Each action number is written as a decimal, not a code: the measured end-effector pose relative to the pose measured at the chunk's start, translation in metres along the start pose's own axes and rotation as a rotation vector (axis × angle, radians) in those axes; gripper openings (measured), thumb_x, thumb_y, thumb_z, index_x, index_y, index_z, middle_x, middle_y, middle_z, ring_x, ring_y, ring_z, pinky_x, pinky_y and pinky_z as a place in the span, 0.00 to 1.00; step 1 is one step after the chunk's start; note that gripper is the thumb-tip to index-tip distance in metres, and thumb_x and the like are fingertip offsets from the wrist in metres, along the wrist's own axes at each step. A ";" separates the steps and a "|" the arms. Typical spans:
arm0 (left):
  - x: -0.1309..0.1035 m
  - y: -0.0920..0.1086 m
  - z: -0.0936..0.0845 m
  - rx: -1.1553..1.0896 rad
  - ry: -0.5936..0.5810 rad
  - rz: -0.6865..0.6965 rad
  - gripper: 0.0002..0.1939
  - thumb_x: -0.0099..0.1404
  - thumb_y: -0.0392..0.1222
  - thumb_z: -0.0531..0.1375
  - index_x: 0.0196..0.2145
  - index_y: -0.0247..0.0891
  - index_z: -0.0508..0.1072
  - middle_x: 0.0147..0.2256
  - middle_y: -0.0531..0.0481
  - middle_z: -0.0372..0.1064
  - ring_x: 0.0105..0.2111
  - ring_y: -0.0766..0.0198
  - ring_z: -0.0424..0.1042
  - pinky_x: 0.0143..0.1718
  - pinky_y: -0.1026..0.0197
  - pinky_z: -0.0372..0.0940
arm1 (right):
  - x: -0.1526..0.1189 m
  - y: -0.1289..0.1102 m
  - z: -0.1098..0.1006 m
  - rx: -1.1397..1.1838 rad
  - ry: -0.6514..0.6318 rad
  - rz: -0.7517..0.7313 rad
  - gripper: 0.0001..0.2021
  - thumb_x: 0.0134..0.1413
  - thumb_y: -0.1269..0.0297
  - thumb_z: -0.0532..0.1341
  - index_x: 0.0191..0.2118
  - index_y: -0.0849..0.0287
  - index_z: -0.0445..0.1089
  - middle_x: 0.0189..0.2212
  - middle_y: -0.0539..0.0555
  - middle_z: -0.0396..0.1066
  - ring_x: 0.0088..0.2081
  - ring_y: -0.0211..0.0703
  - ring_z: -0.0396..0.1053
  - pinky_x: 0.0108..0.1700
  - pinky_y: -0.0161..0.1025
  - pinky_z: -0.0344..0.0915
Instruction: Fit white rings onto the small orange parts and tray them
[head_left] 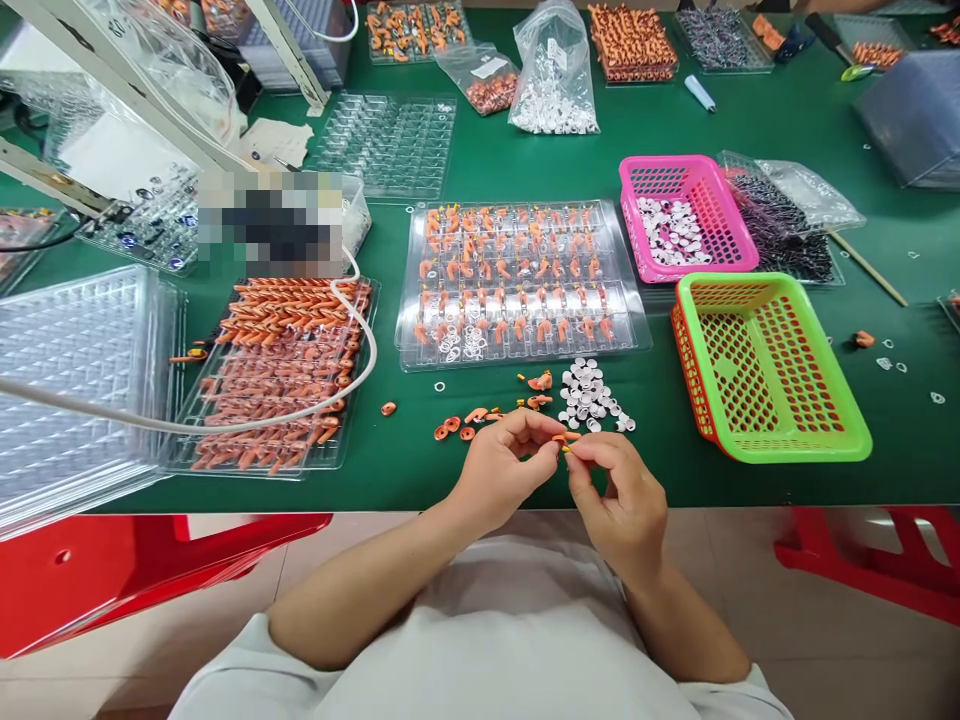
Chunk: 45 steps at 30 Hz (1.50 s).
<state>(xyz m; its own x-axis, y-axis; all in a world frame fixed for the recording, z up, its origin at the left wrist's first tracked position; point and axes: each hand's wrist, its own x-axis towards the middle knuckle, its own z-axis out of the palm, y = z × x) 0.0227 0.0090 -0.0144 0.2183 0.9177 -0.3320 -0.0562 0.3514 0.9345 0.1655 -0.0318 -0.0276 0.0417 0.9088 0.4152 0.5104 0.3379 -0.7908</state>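
Near the table's front edge, my left hand (pixel 510 465) and my right hand (pixel 621 495) meet fingertip to fingertip. Between them is a small orange plastic part (pixel 568 437) with a bit of yellow, pinched from both sides; fingers cover much of it. Just beyond lie a heap of small white discs (pixel 589 392) and a few loose orange pieces (pixel 540 382). Orange ring-shaped pieces (pixel 451 425) rest left of my left hand. Farther back, a clear tray (pixel 634 335) holds rows of orange parts and some white rings.
To the right stand a green basket (pixel 817 447) and a pink basket (pixel 742 245) with white pieces in it. At left are a tray of orange parts (pixel 281 380), stacked clear trays (pixel 75 370) and a white cable (pixel 371 345). Bagged white parts (pixel 555 105) sit at the back.
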 end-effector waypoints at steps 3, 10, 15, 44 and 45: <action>0.001 -0.001 0.001 0.008 0.023 0.009 0.05 0.56 0.33 0.63 0.32 0.36 0.75 0.30 0.51 0.75 0.32 0.65 0.73 0.36 0.64 0.69 | 0.000 0.002 0.001 -0.075 -0.014 -0.124 0.15 0.57 0.78 0.59 0.46 0.52 0.66 0.36 0.54 0.72 0.38 0.44 0.73 0.39 0.43 0.74; -0.002 0.002 0.002 -0.026 -0.016 -0.027 0.08 0.58 0.36 0.63 0.37 0.35 0.77 0.35 0.47 0.78 0.36 0.61 0.76 0.41 0.60 0.70 | 0.001 0.005 0.000 -0.122 -0.007 -0.122 0.16 0.57 0.79 0.58 0.47 0.53 0.65 0.37 0.56 0.72 0.39 0.45 0.72 0.40 0.45 0.73; -0.003 0.003 0.000 -0.064 -0.026 -0.063 0.08 0.59 0.37 0.63 0.37 0.34 0.78 0.34 0.47 0.78 0.35 0.62 0.76 0.40 0.61 0.71 | 0.001 0.005 0.000 -0.096 -0.022 -0.119 0.15 0.57 0.80 0.58 0.47 0.54 0.66 0.37 0.56 0.71 0.40 0.44 0.72 0.41 0.44 0.73; -0.006 -0.007 -0.007 0.044 -0.132 -0.045 0.12 0.60 0.42 0.65 0.41 0.36 0.80 0.38 0.45 0.80 0.39 0.56 0.78 0.44 0.55 0.73 | 0.022 0.005 -0.023 0.018 -0.353 0.184 0.05 0.61 0.72 0.58 0.35 0.55 0.67 0.31 0.50 0.68 0.32 0.38 0.67 0.33 0.35 0.65; -0.006 -0.006 -0.007 0.035 -0.141 -0.051 0.11 0.60 0.42 0.66 0.41 0.36 0.81 0.38 0.45 0.80 0.39 0.56 0.78 0.44 0.56 0.73 | 0.024 0.005 -0.024 0.042 -0.374 0.240 0.04 0.61 0.71 0.59 0.34 0.55 0.67 0.30 0.49 0.69 0.31 0.38 0.67 0.33 0.35 0.65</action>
<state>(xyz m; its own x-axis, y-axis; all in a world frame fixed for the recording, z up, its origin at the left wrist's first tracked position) 0.0150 0.0024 -0.0193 0.3545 0.8627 -0.3606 -0.0078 0.3883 0.9215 0.1899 -0.0146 -0.0106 -0.1630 0.9861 0.0324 0.4887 0.1092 -0.8656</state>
